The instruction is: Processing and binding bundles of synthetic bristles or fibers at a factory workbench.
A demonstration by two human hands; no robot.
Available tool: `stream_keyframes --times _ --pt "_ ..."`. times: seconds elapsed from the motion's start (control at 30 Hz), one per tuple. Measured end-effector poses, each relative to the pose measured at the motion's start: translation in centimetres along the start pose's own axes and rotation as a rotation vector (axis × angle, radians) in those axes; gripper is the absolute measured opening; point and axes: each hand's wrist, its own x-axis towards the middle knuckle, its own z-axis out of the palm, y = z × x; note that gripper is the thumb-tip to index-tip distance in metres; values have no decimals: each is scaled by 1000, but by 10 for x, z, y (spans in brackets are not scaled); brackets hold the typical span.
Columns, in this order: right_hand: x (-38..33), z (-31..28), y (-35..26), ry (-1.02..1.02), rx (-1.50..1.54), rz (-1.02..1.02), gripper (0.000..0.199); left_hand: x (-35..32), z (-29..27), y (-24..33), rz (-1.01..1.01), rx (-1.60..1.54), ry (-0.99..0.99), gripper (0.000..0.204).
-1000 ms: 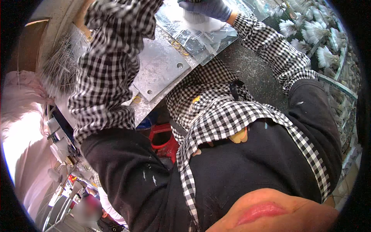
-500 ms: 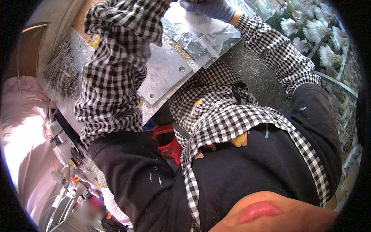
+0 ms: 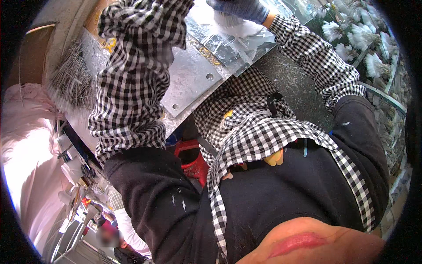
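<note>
Wht bristle bundle point(image 3: 226, 20), flared, tips twd. wht material point(image 3: 249, 30) on clear sheet point(image 3: 239, 56)

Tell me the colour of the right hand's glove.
The glove is blue-grey; head view shows it best.

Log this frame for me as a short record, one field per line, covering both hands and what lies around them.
Left hand: out of view; its checked sleeve runs to the upper edge
Right hand: gloved, partly cut off, closed around a pale bristle bundle
Beneath bundle: clear sheet, strewn with pale scraps
Beside sheet: metal plate, two holes visible
Left side: long grey bristles
Right side: white-tufted bundles
Below plate: red object, kind unclear
</note>
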Motion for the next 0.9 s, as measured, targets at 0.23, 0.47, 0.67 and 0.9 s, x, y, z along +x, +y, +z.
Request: stream_keyframes --times 0.23,0.47,0.67,0.9 --pt "-2 -28 -9 -100 -131 8 17 8 -8 15 62 -2 84 21" --pt "-17 -7 2 -48 -31 108 15 -8 -4 23 -11 -7 -31 20" --pt "-11 -8 -3 5 94 19 36 -7 -8 24 -41 25 -55 20" --pt "-15 -10 5 -49 43 44 46 -5 -4 24 -61 28 -73 19"
